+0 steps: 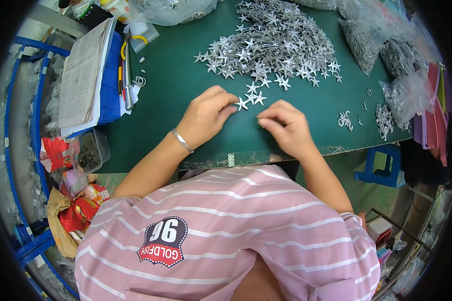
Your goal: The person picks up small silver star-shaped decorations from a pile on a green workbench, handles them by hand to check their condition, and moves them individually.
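Note:
A large heap of silver starfish-shaped metal pieces (pixel 281 45) covers the far middle of the green table (pixel 171 80). Several loose stars (pixel 252 97) lie at the heap's near edge. My left hand (pixel 206 114), with a metal bangle on its wrist, is closed, thumb and forefinger pinching a silver starfish piece (pixel 241 104) by one arm. Just right of it, my right hand (pixel 288 129) is closed in a pinch, thumb against forefinger. A tiny speck shows at its fingertips, too small to name.
At the left stand a blue tray (pixel 111 85) with papers, yellow-handled pliers (pixel 128 44) and a tapered metal rod (pixel 128 90). Small silver hooks (pixel 384 120) lie at the right, near clear bags of metal parts (pixel 361 50). A blue stool (pixel 381 165) is below the table's right edge.

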Demonstrator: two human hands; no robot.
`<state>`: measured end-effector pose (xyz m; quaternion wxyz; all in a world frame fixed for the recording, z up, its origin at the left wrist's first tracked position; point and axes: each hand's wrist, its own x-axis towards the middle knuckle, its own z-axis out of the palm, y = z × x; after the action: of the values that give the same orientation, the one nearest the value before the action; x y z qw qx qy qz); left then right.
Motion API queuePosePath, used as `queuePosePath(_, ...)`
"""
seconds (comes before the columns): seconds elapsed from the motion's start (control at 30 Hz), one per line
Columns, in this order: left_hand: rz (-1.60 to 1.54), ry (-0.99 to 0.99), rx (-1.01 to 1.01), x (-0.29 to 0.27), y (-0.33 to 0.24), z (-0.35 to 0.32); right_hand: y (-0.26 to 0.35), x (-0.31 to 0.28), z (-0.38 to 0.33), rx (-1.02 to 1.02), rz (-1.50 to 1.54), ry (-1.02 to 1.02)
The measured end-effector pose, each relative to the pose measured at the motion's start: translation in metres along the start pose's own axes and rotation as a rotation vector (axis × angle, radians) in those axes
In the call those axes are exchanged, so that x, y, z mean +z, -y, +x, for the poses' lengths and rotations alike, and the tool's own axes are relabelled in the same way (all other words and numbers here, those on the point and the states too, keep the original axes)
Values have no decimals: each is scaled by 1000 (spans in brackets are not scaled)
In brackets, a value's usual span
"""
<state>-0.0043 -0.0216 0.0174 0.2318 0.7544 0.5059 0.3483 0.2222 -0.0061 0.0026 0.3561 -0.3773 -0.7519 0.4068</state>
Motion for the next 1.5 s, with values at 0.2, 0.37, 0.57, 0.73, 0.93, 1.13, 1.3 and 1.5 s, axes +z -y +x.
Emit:
queuePosePath(0.2, 37, 58, 59, 24, 6, 10, -6, -39, -10, 494, 1408, -169)
queuePosePath(0.37, -459, 156, -212, 14, 12, 14, 4, -14, -3, 228, -193, -119)
queuePosePath(0.57, -1603, 175, -651, -3, 12, 12, -3, 0, -6, 89, -366, -129)
queuePosePath(0.73, -219, 66, -322, 14, 7, 27, 6, -6, -15, 36, -243, -59)
queuePosePath(0.93, 120, 151, -147, 28, 7, 33, 9, 9, -4, -39, -329, -77)
queuePosePath(1.13, 40, 124, -64, 19, 5, 19, 3, 8, -6, 65, -98, -35)
queuePosePath(1.3, 61, 80, -106, 20, 3, 12, 7, -15, 9, 540, 1201, -241)
queuePosePath(1.5, 90, 110, -51, 22, 0, 18, -11, 11, 36, 167, -447, -166)
